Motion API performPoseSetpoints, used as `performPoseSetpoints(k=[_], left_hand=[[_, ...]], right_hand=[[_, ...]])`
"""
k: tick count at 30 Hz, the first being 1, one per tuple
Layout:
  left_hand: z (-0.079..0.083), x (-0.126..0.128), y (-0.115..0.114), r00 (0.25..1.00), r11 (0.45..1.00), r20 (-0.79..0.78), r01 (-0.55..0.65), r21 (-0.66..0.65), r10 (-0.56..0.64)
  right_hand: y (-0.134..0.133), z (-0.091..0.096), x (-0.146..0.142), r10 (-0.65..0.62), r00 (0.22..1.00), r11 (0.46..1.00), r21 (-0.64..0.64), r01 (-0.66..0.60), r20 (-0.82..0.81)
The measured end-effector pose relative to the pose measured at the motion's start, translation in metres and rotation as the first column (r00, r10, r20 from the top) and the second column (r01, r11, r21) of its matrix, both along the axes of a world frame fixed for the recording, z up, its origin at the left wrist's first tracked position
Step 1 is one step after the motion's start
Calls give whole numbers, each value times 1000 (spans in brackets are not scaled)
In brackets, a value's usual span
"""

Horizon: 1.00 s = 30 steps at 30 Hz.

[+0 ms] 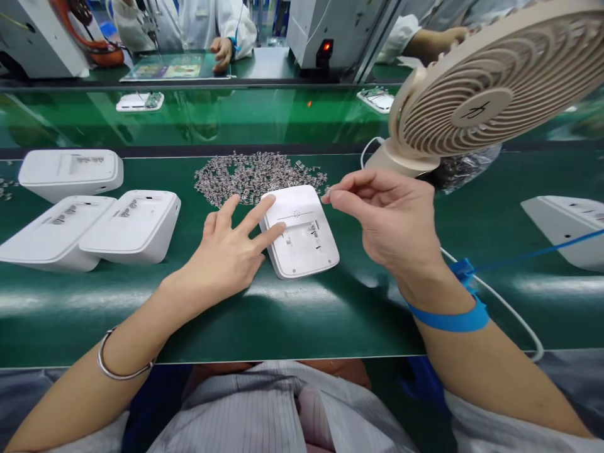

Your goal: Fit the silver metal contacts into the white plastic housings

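Note:
A white plastic device housing lies on the green bench in front of me, its recessed battery compartment facing up. My left hand rests with spread fingers on the housing's left side, thumb and fingertips touching it. Just right of the housing, my right hand pinches a tiny metal piece, apparently a small contact like those in the pile. Behind the housing spreads a heap of small metal contacts. Several metal contacts show inside the compartment.
Three white housings stand at the left, and another housing at the far right. A beige fan stands at the back right, its white cable curving behind my right wrist. Beyond a green conveyor, a co-worker's hand rests on a bench.

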<state>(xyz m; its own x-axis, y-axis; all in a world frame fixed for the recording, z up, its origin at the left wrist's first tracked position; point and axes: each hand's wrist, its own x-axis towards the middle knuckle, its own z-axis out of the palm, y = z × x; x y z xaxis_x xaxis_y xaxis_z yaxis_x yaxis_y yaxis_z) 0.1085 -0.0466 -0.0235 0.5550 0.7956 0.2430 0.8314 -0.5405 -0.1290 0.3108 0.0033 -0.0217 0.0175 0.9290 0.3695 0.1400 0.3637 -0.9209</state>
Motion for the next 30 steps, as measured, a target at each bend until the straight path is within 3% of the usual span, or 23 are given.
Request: performPoseSetpoints(k=[5,8,12,17,30], left_hand=[[-4,14,-13,988,970,65,121,213,-137],[-9,21,-20,981,967,85,155,204,-175],[-13,23,-26,989,976,48,132,174,-143],[-17,27,-32,995,971,12,95,220,-100],[-20,32,-34,999,980,22,26,196,-31]], right_hand=[[-9,-3,-4,71,990,997,-31,-68,120],[-13,-5,-5,115,960,993,-36,-109,256],[-11,-13,-5,159,871,974,69,-215,464],[-7,-23,-6,215,775,930,117,-347,594],[-10,-34,-19,-61,681,901,333,-276,730]])
